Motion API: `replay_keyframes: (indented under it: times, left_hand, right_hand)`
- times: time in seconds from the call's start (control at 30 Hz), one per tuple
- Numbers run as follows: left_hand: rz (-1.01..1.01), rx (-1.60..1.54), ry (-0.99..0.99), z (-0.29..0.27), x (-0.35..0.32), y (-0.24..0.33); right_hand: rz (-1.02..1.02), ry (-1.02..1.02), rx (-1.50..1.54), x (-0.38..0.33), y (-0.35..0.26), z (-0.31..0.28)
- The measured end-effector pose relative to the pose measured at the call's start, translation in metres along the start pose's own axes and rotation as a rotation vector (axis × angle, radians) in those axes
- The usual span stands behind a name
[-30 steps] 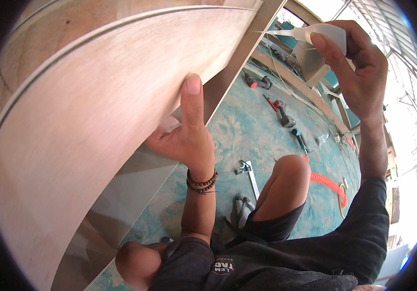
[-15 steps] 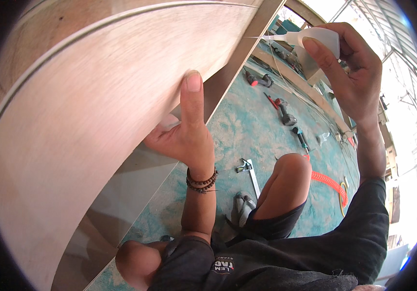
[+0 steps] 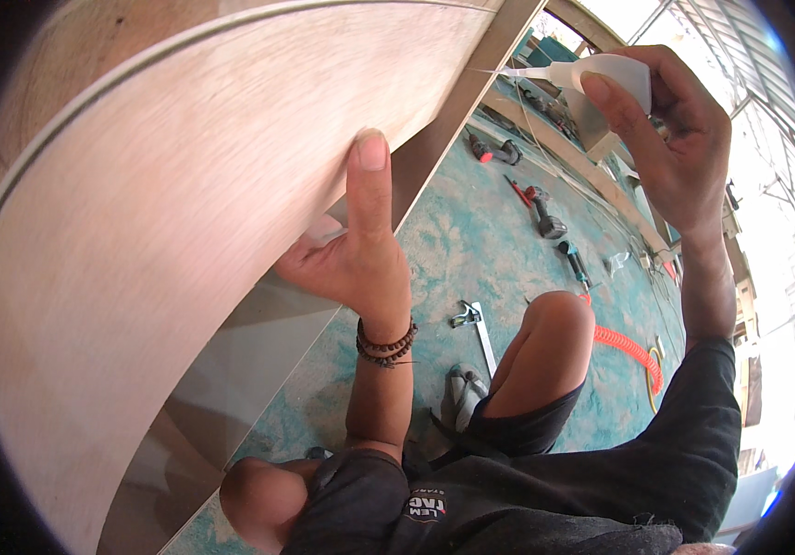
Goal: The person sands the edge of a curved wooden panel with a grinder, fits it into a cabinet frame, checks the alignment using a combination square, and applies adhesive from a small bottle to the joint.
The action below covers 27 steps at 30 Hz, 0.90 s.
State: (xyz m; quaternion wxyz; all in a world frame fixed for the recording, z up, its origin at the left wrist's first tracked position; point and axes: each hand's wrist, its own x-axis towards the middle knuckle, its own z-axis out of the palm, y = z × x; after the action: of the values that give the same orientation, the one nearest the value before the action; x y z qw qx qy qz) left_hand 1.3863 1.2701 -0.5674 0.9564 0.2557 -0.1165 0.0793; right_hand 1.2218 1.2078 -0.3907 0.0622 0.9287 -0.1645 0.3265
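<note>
A pale wooden panel (image 3: 184,176) with a curved dark seam fills the left half of the view. My left hand (image 3: 360,250) grips its lower edge, thumb up against the face and fingers tucked under, partly hidden. Up at the right, my right hand (image 3: 679,139) pinches a white squeeze bottle (image 3: 621,74) between thumb and fingers, held nearly level. The bottle's thin nozzle (image 3: 529,72) points left, its fine tip at the narrow wooden edge strip (image 3: 457,102) beside the panel. Whether the tip touches the strip I cannot tell.
On the blue-green dusty floor (image 3: 453,250) lie a red-and-black cordless drill (image 3: 545,211), another power tool (image 3: 493,151), a teal-and-black air tool (image 3: 575,264) with a coiled orange hose (image 3: 633,348), and a combination square (image 3: 482,338). My bent knee (image 3: 554,324) rises nearby. Wooden beams (image 3: 591,176) stand behind.
Almost nothing differs. My right hand and the bottle have shifted very slightly right; my left hand keeps its grip on the panel.
</note>
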Motion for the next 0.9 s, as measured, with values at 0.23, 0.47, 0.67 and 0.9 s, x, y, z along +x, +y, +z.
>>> replay_keyframes:
  times: [0.23, 0.47, 0.67, 0.9]
  left_hand:
    - [-0.078, 0.121, -0.043, 0.001, -0.001, 0.010]
    - [-0.062, 0.088, -0.051, 0.004, -0.003, 0.008]
    - [-0.050, 0.102, -0.048, 0.001, 0.002, 0.011]
    - [-0.058, 0.064, -0.039, 0.005, 0.000, 0.010]
  right_hand:
    - [0.025, 0.012, 0.036, -0.007, -0.011, 0.006]
    - [-0.020, -0.018, 0.024, -0.004, -0.006, 0.015]
    - [0.047, -0.029, 0.042, -0.002, -0.004, 0.014]
    - [0.054, -0.022, 0.055, -0.003, -0.001, 0.014]
